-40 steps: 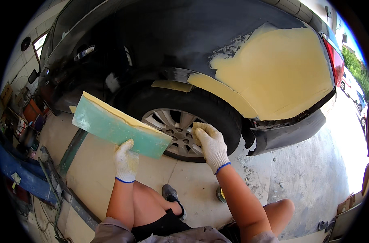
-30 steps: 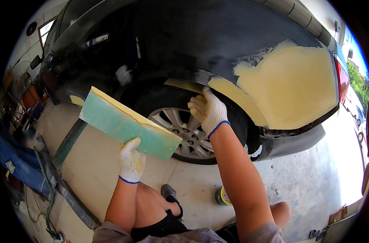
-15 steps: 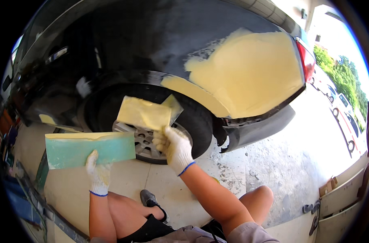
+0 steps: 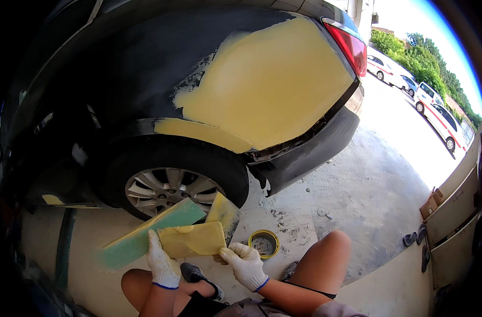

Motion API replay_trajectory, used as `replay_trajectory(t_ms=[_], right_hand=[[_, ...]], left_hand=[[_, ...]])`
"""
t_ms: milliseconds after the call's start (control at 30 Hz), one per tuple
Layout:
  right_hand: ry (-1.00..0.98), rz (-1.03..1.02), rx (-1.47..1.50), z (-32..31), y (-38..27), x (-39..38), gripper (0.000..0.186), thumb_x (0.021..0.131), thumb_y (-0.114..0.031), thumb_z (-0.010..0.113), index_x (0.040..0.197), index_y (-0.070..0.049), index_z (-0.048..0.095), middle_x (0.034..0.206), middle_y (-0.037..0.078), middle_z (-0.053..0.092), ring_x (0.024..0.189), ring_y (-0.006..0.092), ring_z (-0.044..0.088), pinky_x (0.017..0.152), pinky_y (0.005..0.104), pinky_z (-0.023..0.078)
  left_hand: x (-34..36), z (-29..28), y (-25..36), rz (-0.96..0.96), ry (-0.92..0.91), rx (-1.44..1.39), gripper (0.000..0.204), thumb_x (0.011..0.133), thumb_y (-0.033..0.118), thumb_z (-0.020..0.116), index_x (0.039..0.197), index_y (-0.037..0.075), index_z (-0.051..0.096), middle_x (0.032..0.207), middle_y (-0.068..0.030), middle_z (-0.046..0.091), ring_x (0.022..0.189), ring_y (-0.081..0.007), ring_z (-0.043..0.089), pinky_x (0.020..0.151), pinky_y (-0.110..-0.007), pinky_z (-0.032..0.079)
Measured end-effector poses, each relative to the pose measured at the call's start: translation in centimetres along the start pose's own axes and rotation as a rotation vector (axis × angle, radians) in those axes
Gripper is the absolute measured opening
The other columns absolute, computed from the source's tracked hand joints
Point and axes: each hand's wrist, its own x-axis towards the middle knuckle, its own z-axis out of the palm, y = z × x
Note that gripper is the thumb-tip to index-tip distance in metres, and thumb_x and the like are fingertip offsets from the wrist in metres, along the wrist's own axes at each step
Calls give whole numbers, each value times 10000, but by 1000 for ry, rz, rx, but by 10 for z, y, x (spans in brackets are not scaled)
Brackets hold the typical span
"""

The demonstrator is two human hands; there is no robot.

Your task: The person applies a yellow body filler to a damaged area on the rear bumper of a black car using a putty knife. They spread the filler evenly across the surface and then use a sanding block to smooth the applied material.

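Observation:
My left hand (image 4: 164,267), in a white knit glove with a blue cuff, is closed on a flat green plate (image 4: 126,251), tilted up to the right, with a line of yellow filler along its upper edge. My gloved right hand (image 4: 246,268) pinches the lower right corner of a rectangular spreader (image 4: 193,241) coated in yellow filler. A second, greyish spreader (image 4: 224,215) smeared with yellow stands up behind it, its lower end hidden. The coated spreader overlaps the plate, and its left end meets my left thumb. Yellow filler (image 4: 272,84) covers the dark car's rear panel and wheel-arch edge.
The car's rear wheel (image 4: 172,190) is just beyond the plate. A round can with a yellow rim (image 4: 263,244) sits on the floor by my right hand. The bumper (image 4: 309,153) hangs partly loose. Slippers (image 4: 415,238) lie beside a cabinet (image 4: 452,222) at right.
Both hands have come lower and closer together. The right hand's spreaders have dropped from before the wheel to the green plate, which has tilted. My view has shifted, showing the can.

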Motion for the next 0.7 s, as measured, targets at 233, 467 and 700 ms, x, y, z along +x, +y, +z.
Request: replay_trajectory(t_ms=[233,467,700], right_hand=[[-100,-521,-409,-14,-38,-21,370,841,-178,915,745,-66,575,949,108,730,750,245,659,685,345,510],[-233,-282,41,-32,-25,-26,443,878,-6,845,1256,-32,617,1310,73,689,1167,144,676,1018,337,568],[-224,-125,71,-41,-49,-54,443,986,-19,737,1424,-40,668,1325,25,669,1203,128,633,1022,296,524]], left_hand=[[17,6,-39,-114,-2,-17,228,1117,335,658,1140,109,642,1057,-34,674,941,-195,690,867,-399,597],[5,31,-63,-144,-123,-46,201,1097,301,677,1079,103,646,950,-27,643,841,-188,674,773,-398,601],[-4,69,-60,-82,-86,186,228,1081,218,704,1216,36,681,1048,-54,679,903,-169,675,811,-359,590]])
